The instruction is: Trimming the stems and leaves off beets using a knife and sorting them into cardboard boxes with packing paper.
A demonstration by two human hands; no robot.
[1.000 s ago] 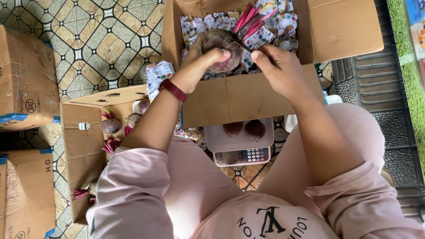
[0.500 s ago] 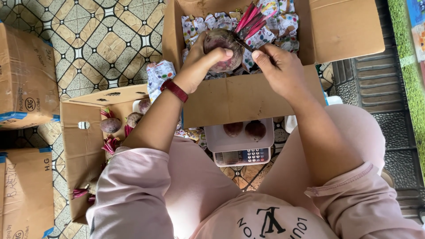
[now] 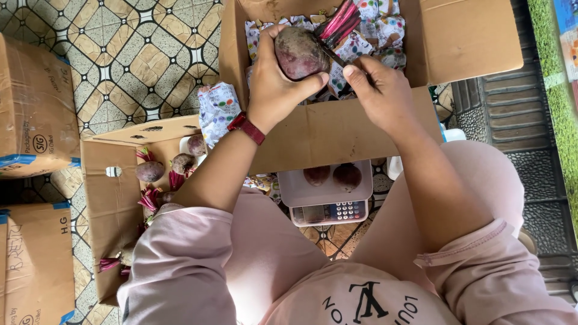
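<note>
A round, dark purple-red beetroot (image 3: 299, 53) with a bunch of magenta stalks (image 3: 338, 21) at its top is being held over the open brown cardboard box (image 3: 337, 129) in front of the person. The left hand (image 3: 278, 75), wearing a dark red wristband (image 3: 245, 127), is wrapping its fingers around the beetroot from below and from the side, gripping it firmly. The right hand (image 3: 379, 90) is sitting just beside the root, its fingers pinching closed on a thin dark blade-like tool (image 3: 333, 54) whose tip is touching the beetroot near the base of the stalks; what kind of tool it is cannot be told. Under the beetroot, the box is lying lined with white paper printed in many colours (image 3: 385, 30).

Nearer the person, a white kitchen scale (image 3: 325, 198) with a keypad is standing on the floor, partly under the box's edge, and two more dark beetroots (image 3: 333, 176) are resting on its tray. To the person's left, a lower open cardboard box (image 3: 111, 204) is holding several beetroots with stalks (image 3: 150, 171). A piece of the same printed paper (image 3: 218, 108) is lying between the two boxes. Closed cardboard cartons (image 3: 33, 114) are standing at the far left on the patterned tile floor (image 3: 138, 54).
</note>
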